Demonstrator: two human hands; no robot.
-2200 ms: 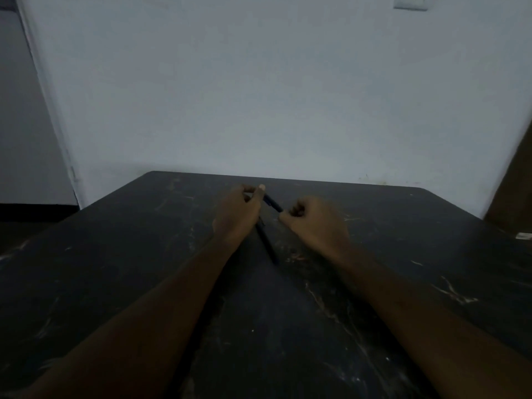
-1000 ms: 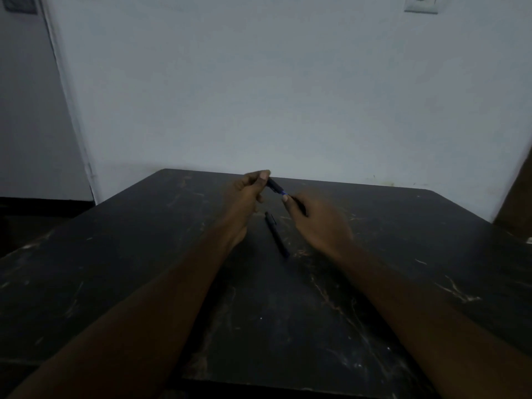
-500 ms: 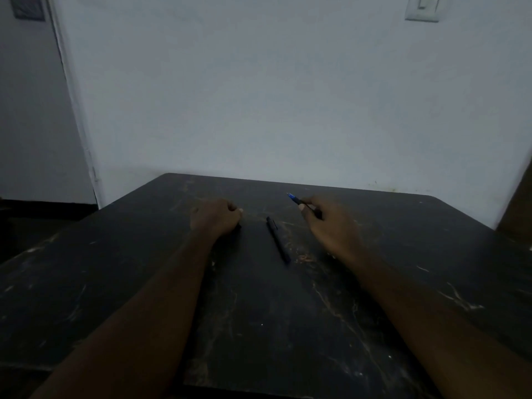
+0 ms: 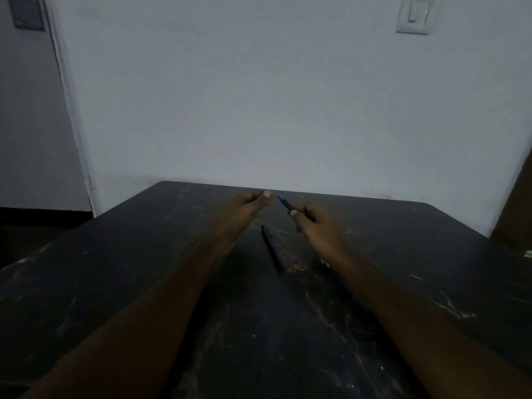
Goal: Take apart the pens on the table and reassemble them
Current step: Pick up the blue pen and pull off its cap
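My right hand (image 4: pixel 313 226) grips a dark pen with a blue tip (image 4: pixel 285 204); the tip points up and left, toward my left hand. My left hand (image 4: pixel 247 205) is raised just left of that tip, thumb and fingers pinched together; whether a small part sits between them I cannot tell. A second dark pen (image 4: pixel 272 249) lies flat on the black table (image 4: pixel 115 269) between my two forearms, running from far to near.
The table is dark and scratched, pushed against a pale wall. Its far edge runs just behind my hands. A light switch (image 4: pixel 414 14) is high on the wall. A small white object (image 4: pixel 528 254) lies at the table's right edge.
My left hand has lifted off the table and moved right, up to the pen tip. My right hand keeps the pen and has barely shifted.
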